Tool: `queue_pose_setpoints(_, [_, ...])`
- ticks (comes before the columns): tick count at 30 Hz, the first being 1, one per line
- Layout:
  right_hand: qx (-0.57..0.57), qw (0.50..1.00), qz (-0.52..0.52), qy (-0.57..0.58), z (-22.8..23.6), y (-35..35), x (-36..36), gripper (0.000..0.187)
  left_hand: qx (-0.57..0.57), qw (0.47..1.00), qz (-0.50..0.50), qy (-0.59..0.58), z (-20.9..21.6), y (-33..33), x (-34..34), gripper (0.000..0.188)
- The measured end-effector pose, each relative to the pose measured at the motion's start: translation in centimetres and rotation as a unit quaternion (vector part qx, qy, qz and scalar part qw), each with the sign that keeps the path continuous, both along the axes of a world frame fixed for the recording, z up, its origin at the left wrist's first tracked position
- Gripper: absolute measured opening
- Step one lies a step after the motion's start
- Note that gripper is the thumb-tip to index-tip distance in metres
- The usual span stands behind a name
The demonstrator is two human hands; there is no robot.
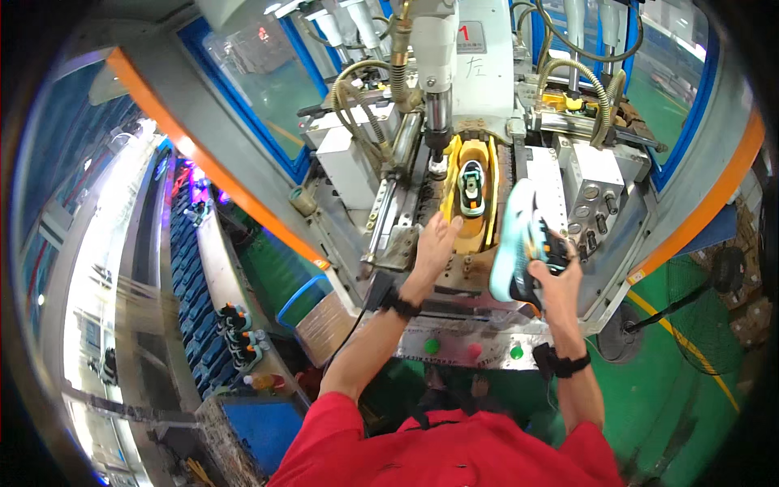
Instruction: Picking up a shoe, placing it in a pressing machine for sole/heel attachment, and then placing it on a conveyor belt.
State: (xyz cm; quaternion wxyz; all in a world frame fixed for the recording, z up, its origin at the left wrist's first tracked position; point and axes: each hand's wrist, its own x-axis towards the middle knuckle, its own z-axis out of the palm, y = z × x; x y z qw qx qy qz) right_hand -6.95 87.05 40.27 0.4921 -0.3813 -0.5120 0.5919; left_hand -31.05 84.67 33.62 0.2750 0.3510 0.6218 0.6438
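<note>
A sneaker [519, 243] with a pale mint sole and black upper is gripped in my right hand [560, 284], tilted with its sole toward the left. My left hand [438, 243] reaches to the front left edge of a yellow mould [475, 241], fingers stretched out and nothing in them. Whether its fingertips touch the mould I cannot tell. Inside the mould, another black and mint shoe [471, 203] sits upright below the machine's press head. Both wrists wear black bands with wires.
Metal cylinders and a white block [596, 174] flank the mould. Green and red buttons [432, 346] line the machine's front edge. Several shoes [239, 333] stand along the conveyor at left. A black fan [690, 312] stands on the green floor at right.
</note>
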Motion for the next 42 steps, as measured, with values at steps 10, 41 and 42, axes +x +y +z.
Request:
queue_pose_setpoints(10, [0.083, 0.956, -0.203, -0.194, 0.0, 5.9, 4.4, 0.059, -0.220, 0.938, 0.083, 0.255, -12.1, 20.9, -4.9, 0.058])
queue_pose_setpoints(41, [0.387, 0.809, 0.293, -0.332, -9.8, -3.5, -17.4, 0.013, -0.005, 0.821, 0.438, -0.366, 1.9, -36.9, 7.6, 0.035])
queue_pose_setpoints(42, [0.410, 0.791, 0.327, -0.315, -12.1, -6.0, -16.6, 0.012, 0.045, 0.820, 0.414, -0.392, 0.4, -37.7, 9.0, 0.040])
